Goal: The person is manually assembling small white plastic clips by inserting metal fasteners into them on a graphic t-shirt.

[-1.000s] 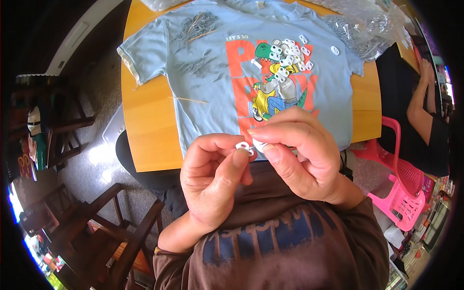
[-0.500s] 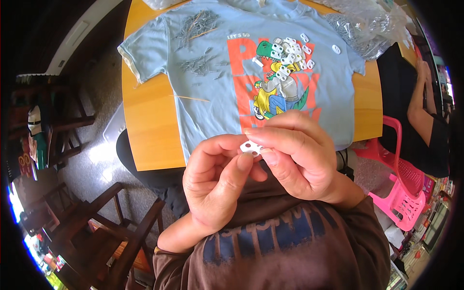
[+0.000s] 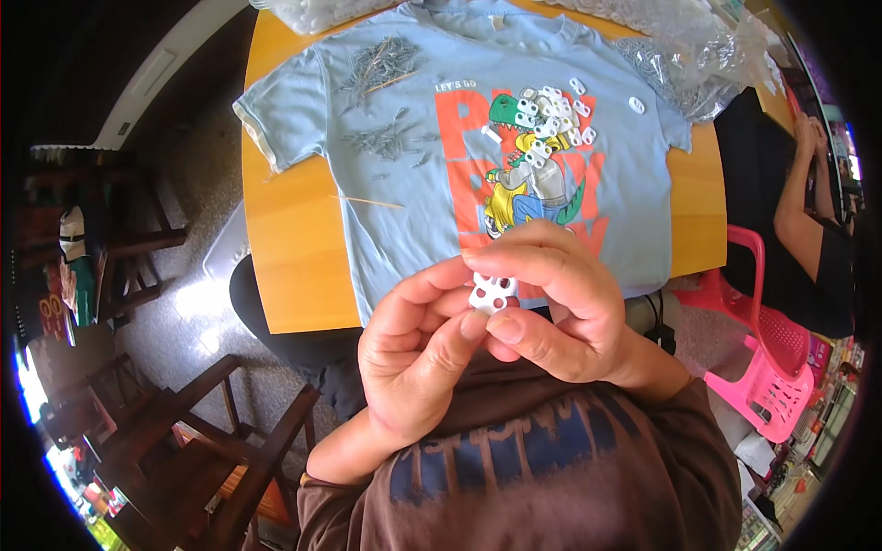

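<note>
Both of my hands meet in front of my chest, pinching a small white plastic piece with holes (image 3: 491, 293). My left hand (image 3: 418, 354) supports it from below with thumb and fingers. My right hand (image 3: 551, 308) grips it from above and the right. Beyond them a light blue T-shirt with a dinosaur print (image 3: 441, 156) lies flat on a wooden table (image 3: 294, 248). A pile of similar white plastic pieces (image 3: 551, 124) rests on the shirt's print, and heaps of thin metal pins (image 3: 381, 73) lie on its left side.
Clear plastic bags (image 3: 689, 46) sit at the table's far right. A pink plastic chair (image 3: 763, 367) stands to the right, with another person's arm (image 3: 799, 202) beyond it. Dark wooden chairs (image 3: 211, 432) stand at lower left. A thin stick (image 3: 367, 200) lies on the shirt.
My hands have stayed together on the white piece, with the fingers shifting slightly around it. The shirt and piles have not moved.
</note>
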`<state>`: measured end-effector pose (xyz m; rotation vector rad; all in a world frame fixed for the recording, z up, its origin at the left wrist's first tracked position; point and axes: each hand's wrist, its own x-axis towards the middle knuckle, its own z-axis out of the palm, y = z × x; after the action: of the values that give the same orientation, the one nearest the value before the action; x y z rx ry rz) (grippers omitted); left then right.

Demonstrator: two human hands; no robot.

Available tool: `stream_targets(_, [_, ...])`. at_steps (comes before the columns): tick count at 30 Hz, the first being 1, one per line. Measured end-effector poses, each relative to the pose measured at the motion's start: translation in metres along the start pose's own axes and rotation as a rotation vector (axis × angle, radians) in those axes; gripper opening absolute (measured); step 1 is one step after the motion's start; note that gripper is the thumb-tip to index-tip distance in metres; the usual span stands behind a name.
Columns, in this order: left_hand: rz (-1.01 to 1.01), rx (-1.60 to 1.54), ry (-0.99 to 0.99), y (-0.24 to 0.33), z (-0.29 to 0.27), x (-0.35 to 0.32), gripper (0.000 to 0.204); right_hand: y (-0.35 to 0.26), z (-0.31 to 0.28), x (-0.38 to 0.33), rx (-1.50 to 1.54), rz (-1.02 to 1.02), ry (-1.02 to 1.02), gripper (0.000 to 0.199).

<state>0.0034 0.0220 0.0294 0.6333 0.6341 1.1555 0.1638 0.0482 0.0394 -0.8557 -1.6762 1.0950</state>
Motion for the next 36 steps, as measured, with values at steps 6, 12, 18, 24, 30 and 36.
stream_targets(6, [-0.008, -0.074, 0.030, 0.002, 0.000, 0.001, 0.031, 0.002, 0.001, -0.002, -0.035, -0.025, 0.010, 0.031])
stream_targets(12, [0.004, -0.002, 0.079, -0.001, -0.002, 0.002, 0.022, -0.001, 0.003, 0.000, -0.093, -0.027, 0.054, 0.028])
stream_targets(18, [0.051, 0.112, 0.103, -0.003, -0.003, 0.002, 0.021, 0.003, 0.004, -0.002, -0.126, -0.010, 0.108, 0.027])
stream_targets(24, [0.136, 0.182, 0.102, -0.008, -0.009, 0.001, 0.020, 0.005, 0.007, -0.006, -0.005, 0.089, 0.210, 0.025])
stream_targets(30, [0.062, 0.165, 0.110, -0.005, -0.006, -0.002, 0.021, 0.007, 0.007, -0.009, 0.102, 0.147, 0.274, 0.024])
stream_targets(36, [0.040, 0.142, 0.132, -0.012, -0.006, 0.004, 0.018, 0.007, 0.010, -0.012, 0.286, 0.247, 0.267, 0.024])
